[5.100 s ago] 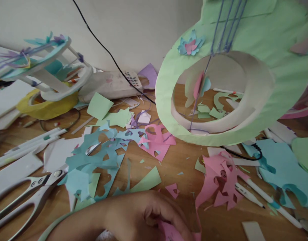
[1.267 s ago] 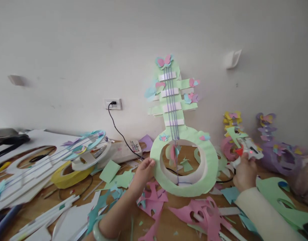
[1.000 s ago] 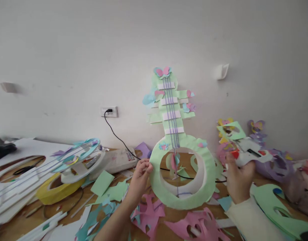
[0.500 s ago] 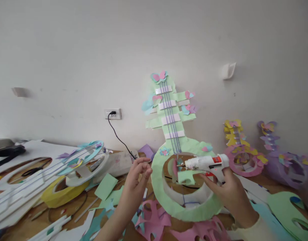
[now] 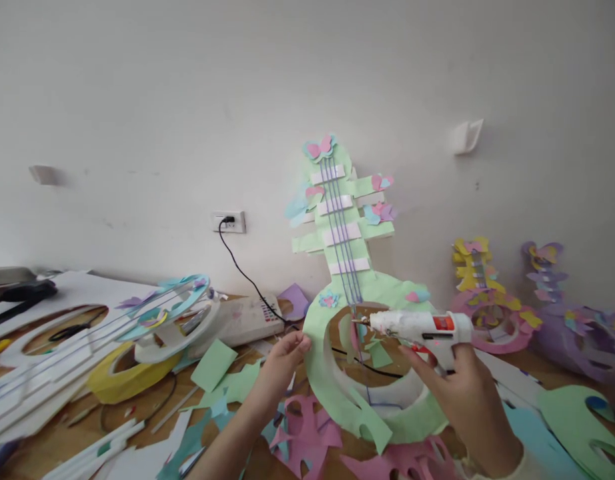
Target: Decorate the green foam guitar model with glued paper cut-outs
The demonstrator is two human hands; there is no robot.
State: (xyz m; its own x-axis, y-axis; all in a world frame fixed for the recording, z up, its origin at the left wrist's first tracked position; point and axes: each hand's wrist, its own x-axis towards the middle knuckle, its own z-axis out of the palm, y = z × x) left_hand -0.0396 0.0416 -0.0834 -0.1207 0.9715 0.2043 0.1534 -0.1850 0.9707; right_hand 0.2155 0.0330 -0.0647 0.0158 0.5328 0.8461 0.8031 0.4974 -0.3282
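A light green paper guitar (image 5: 317, 387) leans upright against the wall, with a round open body, purple strings, white strips across its neck and paper butterflies. My left hand (image 5: 282, 363) pinches the left rim of its body. My right hand (image 5: 470, 393) is wrapped round the handle of a white glue gun (image 5: 412, 330). The gun's nozzle points left, close to the lower ends of the strings over the round opening. A green paper scrap (image 5: 372, 420) lies across the lower rim of the guitar.
Pink cut-out paper (image 5: 307, 433) and green scraps (image 5: 215, 363) litter the table. At left are a white-and-blue paper instrument (image 5: 187, 307) and a yellow ring (image 5: 122, 383). Smaller pink (image 5: 502, 340) and purple (image 5: 547, 333) guitars stand at right. A black cord (image 5: 242, 270) runs from a wall socket.
My left hand, loosely curled beside the guitar before, has closed on its rim. The green scrap has dropped from the opening onto the lower rim. The nozzle stays near the strings.
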